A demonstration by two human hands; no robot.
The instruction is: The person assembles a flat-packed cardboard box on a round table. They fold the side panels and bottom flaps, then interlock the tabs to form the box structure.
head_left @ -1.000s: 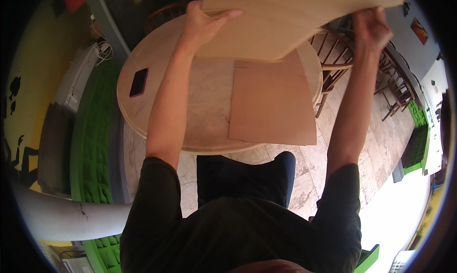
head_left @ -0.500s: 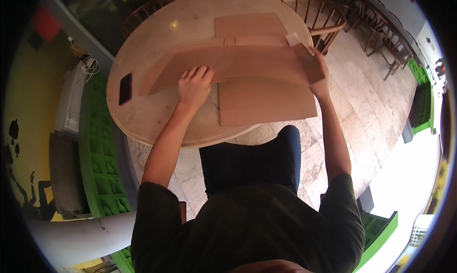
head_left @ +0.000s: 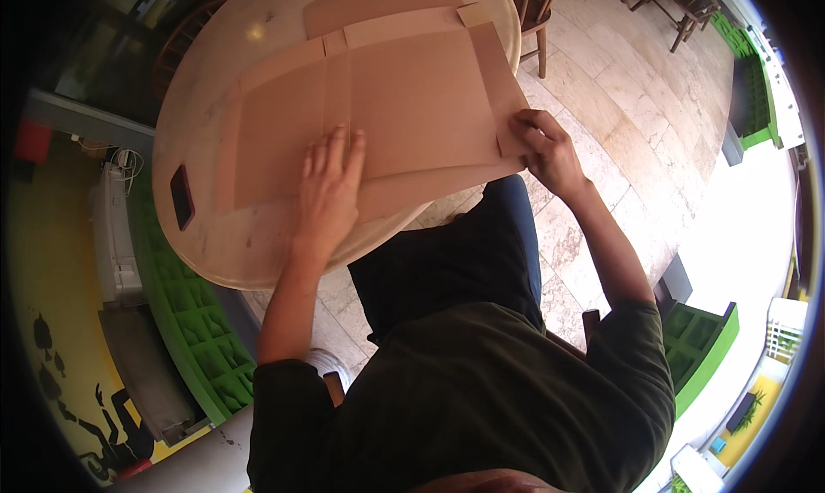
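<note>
A creased brown cardboard sheet (head_left: 412,97), like an opened-out box, lies over much of the round table and juts past its near right edge. My left hand (head_left: 331,179) rests on it near the fold lines, fingers stretched out and palm down. At the near right corner, my right hand (head_left: 547,149) pinches the narrow side flap (head_left: 501,85), which is folded up along a crease. Beyond the main panel is another cardboard panel (head_left: 378,1); I cannot tell whether it is joined to it.
The pale round table (head_left: 202,257) carries a dark phone (head_left: 182,197) at its left. A wooden chair (head_left: 534,16) stands at the far right, another (head_left: 687,3) farther off. Left of the table are a green rack (head_left: 193,321) and a white appliance (head_left: 119,231) with coiled cable.
The middle panel, raised and bent before, now lies flatter and nearer me. My left hand has gone from curled to spread flat. My right hand has moved down and left along the flap.
</note>
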